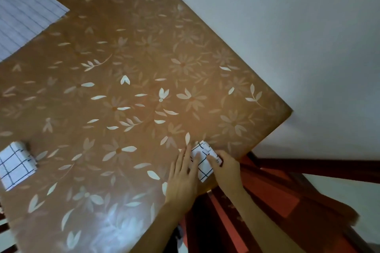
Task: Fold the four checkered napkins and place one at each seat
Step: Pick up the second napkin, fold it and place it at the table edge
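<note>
White napkin (204, 168), left hand (182, 176) pressing (right hand (226, 167) pinching)

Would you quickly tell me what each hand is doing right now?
Left hand: open, fingers straight, pressing the folded checkered napkin.
Right hand: fingers curled, gripping the same napkin's edge.

Two bare forearms, slim and uncovered to the frame's lower edge, end in the left hand (182, 172) and the right hand (225, 167); both hands are bare, with long, slender fingers.
</note>
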`<state>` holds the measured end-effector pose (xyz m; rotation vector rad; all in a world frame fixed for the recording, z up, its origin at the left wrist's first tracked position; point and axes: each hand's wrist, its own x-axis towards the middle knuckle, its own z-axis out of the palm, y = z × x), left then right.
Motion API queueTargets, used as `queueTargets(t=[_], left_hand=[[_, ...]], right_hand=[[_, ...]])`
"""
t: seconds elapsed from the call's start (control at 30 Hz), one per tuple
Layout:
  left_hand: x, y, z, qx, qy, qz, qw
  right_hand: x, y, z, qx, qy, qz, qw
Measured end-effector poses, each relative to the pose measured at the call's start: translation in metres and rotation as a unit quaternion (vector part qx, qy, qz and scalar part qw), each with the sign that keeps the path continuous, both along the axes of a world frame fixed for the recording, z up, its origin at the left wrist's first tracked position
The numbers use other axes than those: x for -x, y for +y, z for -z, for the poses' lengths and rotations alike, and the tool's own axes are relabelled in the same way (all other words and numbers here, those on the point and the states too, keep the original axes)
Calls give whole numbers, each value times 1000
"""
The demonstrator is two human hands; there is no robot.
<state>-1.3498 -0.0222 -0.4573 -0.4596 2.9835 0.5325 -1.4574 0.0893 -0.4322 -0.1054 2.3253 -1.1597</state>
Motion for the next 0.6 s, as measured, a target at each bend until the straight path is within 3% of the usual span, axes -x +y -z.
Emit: queueTargets(t=[0.2,0.33,0.43,0.6], left_hand=[[8,11,10,14,-55,-1,998],[11,13,14,40,-77,8,996],[11,13,18,53,-101,17,993],[11,12,11,35,-92,-7,995]], right_hand=[[-5,16,7,-101,213,-64,970],[-10,25,15,-87,380,-271,880],[-9,29,33,-157,367,-379,835],[0,44,47,-224,318,-399,831]])
